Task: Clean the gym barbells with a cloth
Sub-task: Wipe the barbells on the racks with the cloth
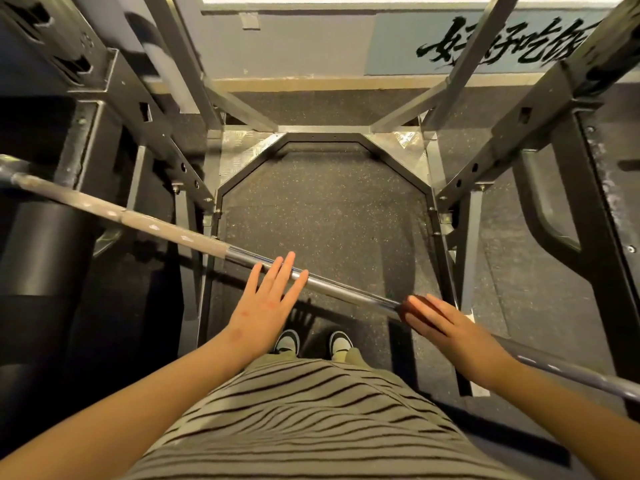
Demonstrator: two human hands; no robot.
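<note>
We rest our left hand (266, 303) flat, fingers straight, on the long grey steel barbell (349, 291), which lies across the black metal rack (145, 133), probably steadying it. Our right hand (450, 330), fingers straight, presses a reddish-brown cloth (414, 308) onto the shaft.

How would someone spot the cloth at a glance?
Inside the black rack, a steel bar runs slantwise across the view. Follow it down to the right hand: the cloth is the small reddish-brown wad pressed on the bar under it. The left hand, further up the bar, holds no cloth.
</note>
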